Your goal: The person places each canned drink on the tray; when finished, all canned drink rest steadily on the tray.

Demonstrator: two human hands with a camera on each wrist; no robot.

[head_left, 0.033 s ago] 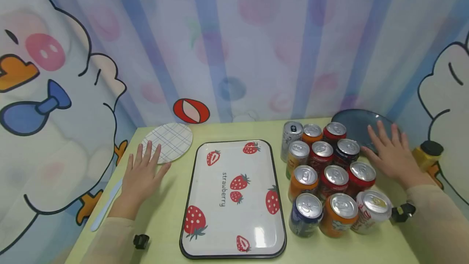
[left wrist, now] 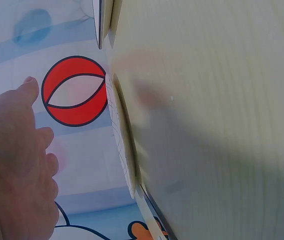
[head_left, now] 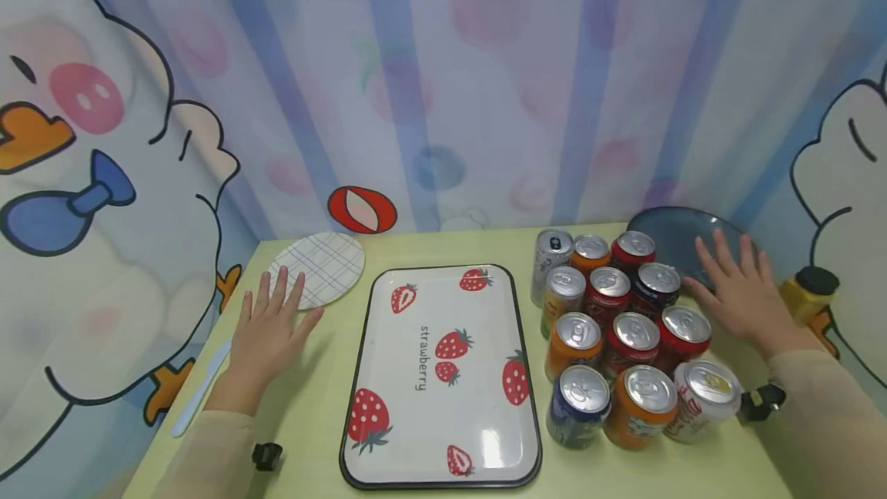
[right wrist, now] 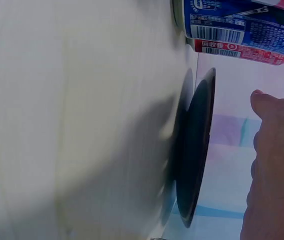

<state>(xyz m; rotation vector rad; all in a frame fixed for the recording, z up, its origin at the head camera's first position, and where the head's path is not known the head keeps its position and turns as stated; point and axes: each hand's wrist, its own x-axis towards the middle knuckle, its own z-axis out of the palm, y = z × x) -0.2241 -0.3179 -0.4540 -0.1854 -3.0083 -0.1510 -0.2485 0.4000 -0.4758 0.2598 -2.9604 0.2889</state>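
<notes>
My left hand hovers over the table's left side, fingers spread and holding nothing. Just beyond its fingertips lies a white round plate with a blue grid pattern; a pale blue knife lies on the table beside that wrist. On the other side my right hand is also spread, bare of any object, with a dark round plate partly hidden behind its fingers. In the right wrist view this hand is apart from the dark plate and a blue can.
Between the hands lies a white strawberry-patterned tray with a dark rim. Several drink cans, such as an orange one and a dark blue one, stand upright in rows right of it. A yellow black-capped bottle is at far right.
</notes>
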